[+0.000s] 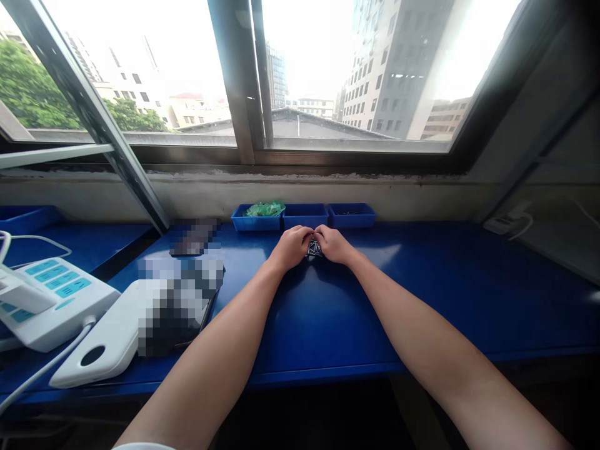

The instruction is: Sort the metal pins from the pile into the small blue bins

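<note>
My left hand (295, 244) and my right hand (331, 243) meet over the middle of the blue table, thumbs and fingertips close together. Between them is a small dark thing with pale, crisscrossing lines (314, 248); its exact kind is too small to make out. Both hands have curled fingers and appear to grip it from either side, though the fingers partly cover it. Just beyond the hands stand three blue bins: the left bin (257, 223) with crumpled green pieces (265, 209), the middle bin (305, 216), and the right bin (352, 220) with small dark bits.
The blue table (328, 331) runs along a wall under a window. At the left lie a white power strip (59, 294), a white power bank-like device (100, 347) and blurred-out items (182, 306). A metal shelf post (107, 125) rises there. A white plug with cable (509, 220) lies far right.
</note>
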`<state>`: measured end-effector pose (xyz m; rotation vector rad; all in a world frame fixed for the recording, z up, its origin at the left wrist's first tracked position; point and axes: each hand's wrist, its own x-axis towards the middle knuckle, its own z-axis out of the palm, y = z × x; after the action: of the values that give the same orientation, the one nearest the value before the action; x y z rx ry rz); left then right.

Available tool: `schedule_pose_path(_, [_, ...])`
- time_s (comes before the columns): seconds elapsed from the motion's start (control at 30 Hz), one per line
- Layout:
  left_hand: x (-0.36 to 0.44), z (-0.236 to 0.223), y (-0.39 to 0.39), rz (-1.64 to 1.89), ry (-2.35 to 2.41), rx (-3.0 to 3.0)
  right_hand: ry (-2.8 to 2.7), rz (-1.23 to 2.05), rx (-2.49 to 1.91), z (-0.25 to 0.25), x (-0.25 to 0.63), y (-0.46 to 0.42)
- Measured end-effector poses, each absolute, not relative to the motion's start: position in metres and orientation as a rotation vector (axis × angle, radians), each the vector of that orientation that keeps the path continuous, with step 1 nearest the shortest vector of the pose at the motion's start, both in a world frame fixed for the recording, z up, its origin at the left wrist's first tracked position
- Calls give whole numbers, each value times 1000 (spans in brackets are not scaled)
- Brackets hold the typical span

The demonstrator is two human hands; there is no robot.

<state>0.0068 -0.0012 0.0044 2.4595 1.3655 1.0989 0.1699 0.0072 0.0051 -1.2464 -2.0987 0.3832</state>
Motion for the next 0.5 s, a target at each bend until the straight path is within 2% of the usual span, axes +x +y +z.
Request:
schedule_pose_path(0.3, [9, 4, -2, 1084, 1418, 2423, -2011, 360, -1247, 4, 168, 9])
schedule_pose_path(0.5, [6, 3, 1, 1157, 1484, 2375, -1696, 873, -963, 5, 165, 9])
